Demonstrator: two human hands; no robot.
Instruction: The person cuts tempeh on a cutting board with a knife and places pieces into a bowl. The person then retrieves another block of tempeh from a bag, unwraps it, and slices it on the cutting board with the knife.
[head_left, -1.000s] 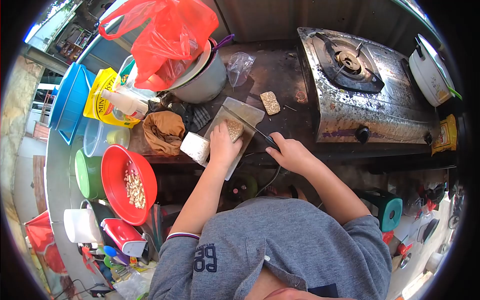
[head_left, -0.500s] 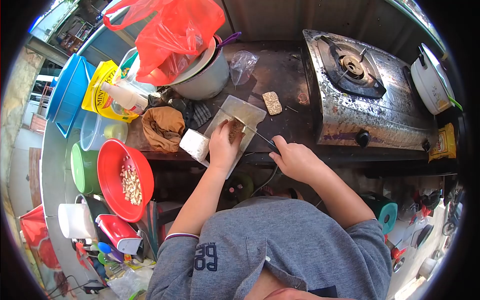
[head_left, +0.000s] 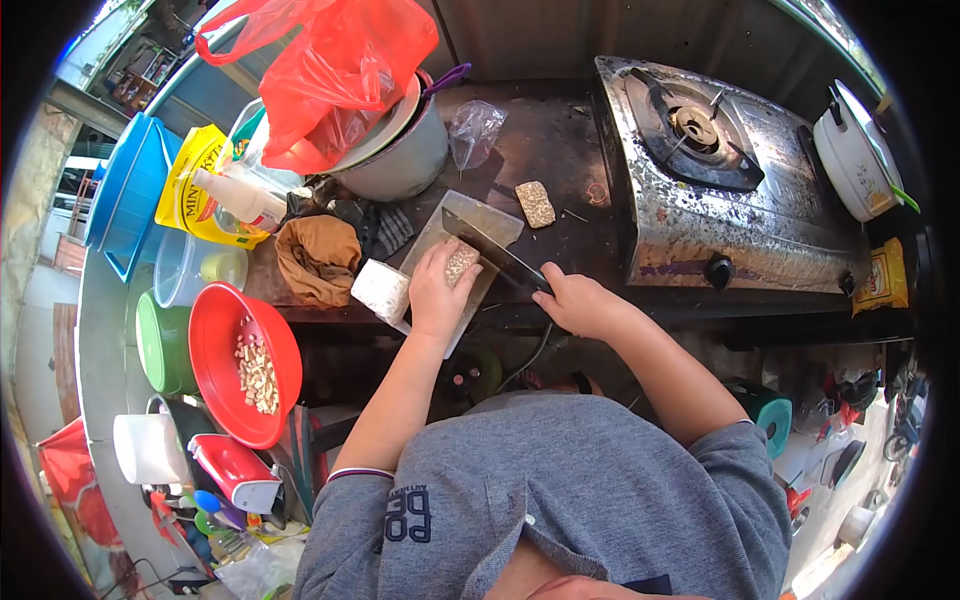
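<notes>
A greyish cutting board (head_left: 476, 306) lies tilted at the front edge of the dark table. On it my left hand (head_left: 438, 290) is closed round a speckled tan block (head_left: 461, 264), its fingers at the block's sides. My right hand (head_left: 575, 300) grips the handle of a knife (head_left: 500, 256), whose broad blade lies just beyond the block, over the board. A white block (head_left: 381, 291) rests at the board's left edge, beside my left hand. One more speckled piece (head_left: 535, 204) lies on the table to the right of the board.
A metal gas stove (head_left: 730, 190) stands at the right, with a white pot (head_left: 855, 160) beyond it. At the left are a red bowl (head_left: 215, 365) holding small cut pieces, a brown cloth (head_left: 318, 260), and a large pot (head_left: 405, 155) under a red plastic bag (head_left: 350, 70).
The knife blade has turned flatter, and its broad side now shows. More of the speckled block is visible under my left hand. The whole view has shifted slightly.
</notes>
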